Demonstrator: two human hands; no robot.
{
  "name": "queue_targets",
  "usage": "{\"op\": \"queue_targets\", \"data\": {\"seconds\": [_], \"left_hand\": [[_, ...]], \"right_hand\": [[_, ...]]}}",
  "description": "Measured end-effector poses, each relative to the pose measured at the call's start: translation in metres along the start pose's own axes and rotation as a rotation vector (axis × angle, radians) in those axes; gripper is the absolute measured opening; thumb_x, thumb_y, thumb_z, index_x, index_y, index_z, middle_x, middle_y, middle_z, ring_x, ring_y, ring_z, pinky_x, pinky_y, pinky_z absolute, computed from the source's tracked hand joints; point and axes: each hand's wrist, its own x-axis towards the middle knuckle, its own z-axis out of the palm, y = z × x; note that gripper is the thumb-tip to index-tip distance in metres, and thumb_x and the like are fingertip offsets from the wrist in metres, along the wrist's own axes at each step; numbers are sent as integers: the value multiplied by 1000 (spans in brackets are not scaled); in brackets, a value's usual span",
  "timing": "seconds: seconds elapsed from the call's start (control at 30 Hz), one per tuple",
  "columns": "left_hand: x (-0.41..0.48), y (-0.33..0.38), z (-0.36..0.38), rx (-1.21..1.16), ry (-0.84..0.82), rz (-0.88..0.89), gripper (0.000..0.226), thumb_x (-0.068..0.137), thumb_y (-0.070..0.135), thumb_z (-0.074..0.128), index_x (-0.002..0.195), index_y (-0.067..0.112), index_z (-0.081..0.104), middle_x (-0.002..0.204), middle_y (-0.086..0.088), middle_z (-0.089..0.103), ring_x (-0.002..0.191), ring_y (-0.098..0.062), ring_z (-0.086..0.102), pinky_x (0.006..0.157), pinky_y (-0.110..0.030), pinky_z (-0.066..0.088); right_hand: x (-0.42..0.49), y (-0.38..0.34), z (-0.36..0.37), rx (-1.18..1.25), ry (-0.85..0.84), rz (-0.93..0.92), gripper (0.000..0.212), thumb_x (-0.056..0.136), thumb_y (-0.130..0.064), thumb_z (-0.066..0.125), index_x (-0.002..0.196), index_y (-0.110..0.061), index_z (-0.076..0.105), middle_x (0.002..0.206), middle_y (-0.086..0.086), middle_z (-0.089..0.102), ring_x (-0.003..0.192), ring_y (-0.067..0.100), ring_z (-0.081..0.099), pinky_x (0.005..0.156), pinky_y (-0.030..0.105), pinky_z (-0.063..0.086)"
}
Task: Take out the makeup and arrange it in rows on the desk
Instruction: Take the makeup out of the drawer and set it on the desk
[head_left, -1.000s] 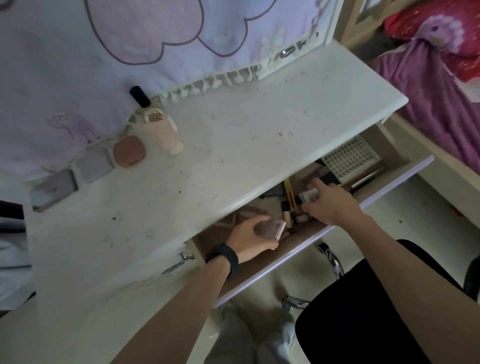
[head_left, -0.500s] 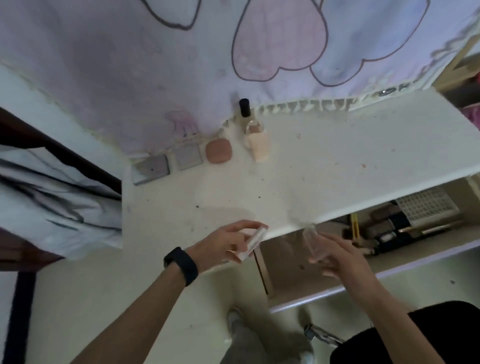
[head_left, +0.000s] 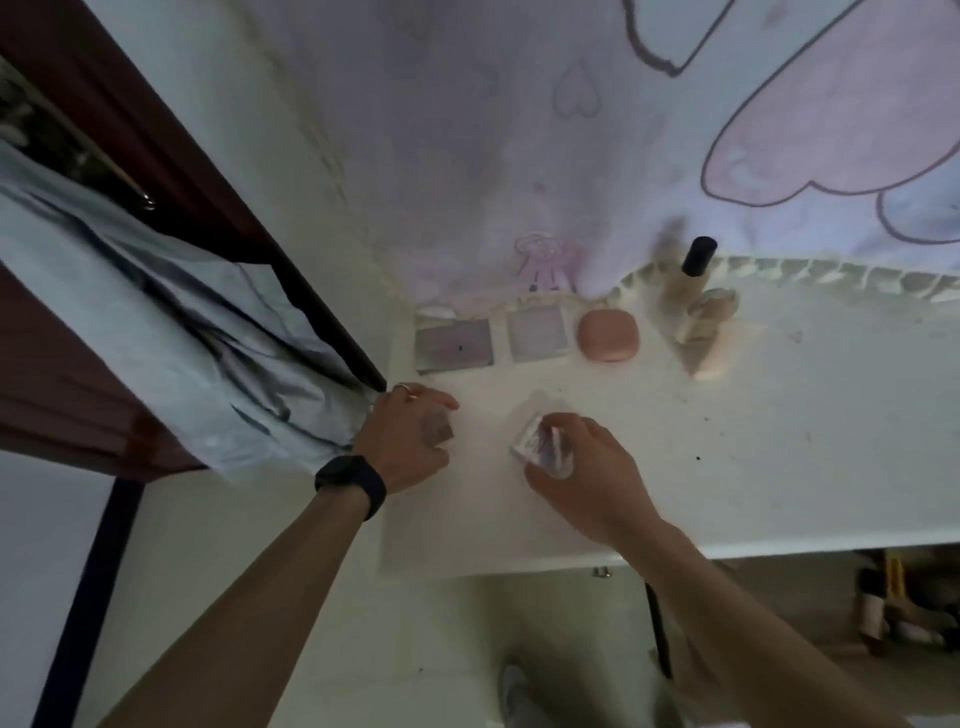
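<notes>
On the white desk (head_left: 779, 441) a back row holds two grey square compacts (head_left: 453, 345) (head_left: 535, 332), a pink rounded compact (head_left: 608, 335), a black-capped bottle (head_left: 693, 280) and a peach tube (head_left: 709, 338). In front of the first compact my left hand (head_left: 410, 441) grips a small dark compact (head_left: 439, 430) low over the desk. My right hand (head_left: 582, 462) holds a clear square case (head_left: 540, 444) in front of the second compact. Whether either item touches the desk is unclear.
A patterned cloth (head_left: 571, 156) hangs behind the desk. Grey fabric (head_left: 182, 332) drapes off dark furniture (head_left: 119, 135) at the left, close to my left hand. The open drawer (head_left: 893, 608) with more makeup shows at lower right.
Both hands lifted their items from the drawer and carried them left and forward onto the desk's left end. The view swung left, so the drawer now sits at the frame's corner.
</notes>
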Motion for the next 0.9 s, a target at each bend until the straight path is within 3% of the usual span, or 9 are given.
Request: {"op": "queue_targets", "data": {"seconds": [0.1,0.23,0.37,0.6,0.73,0.9], "left_hand": [[7,-10,0,-10,-27,7,61,65,25,62,119,51,50,142,-1,43,135,-27,38,113,-43,34],[-9,-19,9,-178,163,-20,74,67,31,55,137,50,43,159,-4,27,144,-27,26,118,-44,25],[-23,-21,31,-372,291,-147,69,84,24,73,146,34,42,160,-9,20,146,-25,23,109,-22,20],[-19,-24,45,-327,354,-169,67,93,29,67,152,28,34,162,-6,23,149,-23,22,113,-23,17],[-20,-30,42,-281,304,-133,69,97,30,62,155,28,26,164,2,16,150,-20,20,112,-19,13],[-21,-36,40,-349,280,-130,62,97,30,61,152,36,32,164,5,19,149,-19,23,118,-32,24]], "right_hand": [[32,-18,14,-115,-56,-128,56,86,-34,67,137,-28,46,139,-7,50,123,18,46,95,30,42],[63,-25,31,-238,-99,-282,58,87,-30,67,141,-26,46,150,-7,45,136,19,39,104,32,40],[75,-11,49,-257,-56,-327,53,91,-30,63,143,-27,53,162,4,32,149,26,27,121,38,27],[70,4,65,-162,61,-344,46,96,-22,61,142,-23,57,161,9,32,146,30,33,116,33,25],[71,10,64,-161,88,-381,44,95,-17,61,139,-19,60,159,11,35,143,33,38,114,36,30],[69,7,66,-143,85,-378,44,95,-14,59,139,-16,59,159,13,35,144,34,37,114,36,29]]}}
